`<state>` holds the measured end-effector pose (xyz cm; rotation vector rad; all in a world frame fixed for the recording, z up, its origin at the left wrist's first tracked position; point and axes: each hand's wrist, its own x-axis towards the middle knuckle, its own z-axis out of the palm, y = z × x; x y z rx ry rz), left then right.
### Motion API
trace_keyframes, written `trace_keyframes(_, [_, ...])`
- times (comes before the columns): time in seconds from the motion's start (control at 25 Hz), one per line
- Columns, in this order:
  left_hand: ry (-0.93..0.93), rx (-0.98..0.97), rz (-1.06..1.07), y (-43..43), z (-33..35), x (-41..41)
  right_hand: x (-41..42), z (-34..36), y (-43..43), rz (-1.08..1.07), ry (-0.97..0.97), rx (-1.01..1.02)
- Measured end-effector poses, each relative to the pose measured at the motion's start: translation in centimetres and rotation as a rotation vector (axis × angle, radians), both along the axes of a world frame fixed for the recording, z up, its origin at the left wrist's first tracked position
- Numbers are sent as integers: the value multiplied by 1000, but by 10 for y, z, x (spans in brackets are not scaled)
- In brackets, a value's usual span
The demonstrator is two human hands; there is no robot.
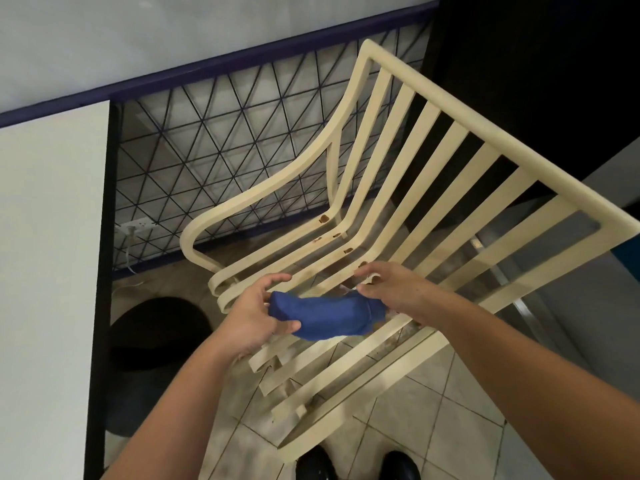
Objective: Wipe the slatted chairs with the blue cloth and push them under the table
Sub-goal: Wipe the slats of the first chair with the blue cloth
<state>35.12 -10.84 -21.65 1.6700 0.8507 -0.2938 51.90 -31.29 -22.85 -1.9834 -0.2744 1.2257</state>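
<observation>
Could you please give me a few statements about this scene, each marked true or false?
1. The left hand and right hand both hold the blue cloth. True.
2. The chair has brown spots where its seat meets its back. True.
3. The cloth lies spread flat on the seat. False: it is bunched up between the hands, above the seat.
4. The chair is tucked under the table. False: it stands out beside the white table.
</observation>
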Motion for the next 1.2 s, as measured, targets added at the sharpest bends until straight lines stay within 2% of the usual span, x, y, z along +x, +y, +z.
trace_keyframes(0.12, [2,145,-88,7,0,-1,-1,5,4,59,-88,68])
trace_keyframes(0.2, [17,321,-166,12,3,0,-3,6,5,101,-130,76])
trace_keyframes(0.32, [73,558,-303,17,4,5,-11,1,6,233,-402,-48])
trace_keyframes(0.4, [125,616,-330,18,9,12,-16,0,8,217,-538,-79])
trace_keyframes(0.52, [112,631,-339,16,24,14,-17,3,7,166,-614,-47])
trace_keyframes(0.56, [79,564,-322,17,30,12,-14,10,5,146,-585,-47])
trace_keyframes(0.64, [-21,317,-234,22,43,2,-6,25,0,114,-391,18])
trace_keyframes(0.72, [-235,-21,5,19,59,-5,1,45,-4,23,-180,242])
trace_keyframes(0.8, [-447,-445,369,7,63,-4,0,60,-1,-243,-37,518])
trace_keyframes(0.88, [-458,-713,504,-12,48,-1,-6,58,6,-441,207,606])
trace_keyframes(0.96, [-324,-797,454,-34,21,-3,-21,39,11,-373,483,420])
trace_keyframes(1.04, [-165,-834,395,-43,-5,-14,-37,9,2,-192,666,233])
trace_keyframes(1.12, [-58,-844,370,-43,-23,-28,-44,-13,-11,-91,752,154])
trace_keyframes(1.2, [-6,-799,340,-38,-32,-39,-46,-24,-19,-117,712,134])
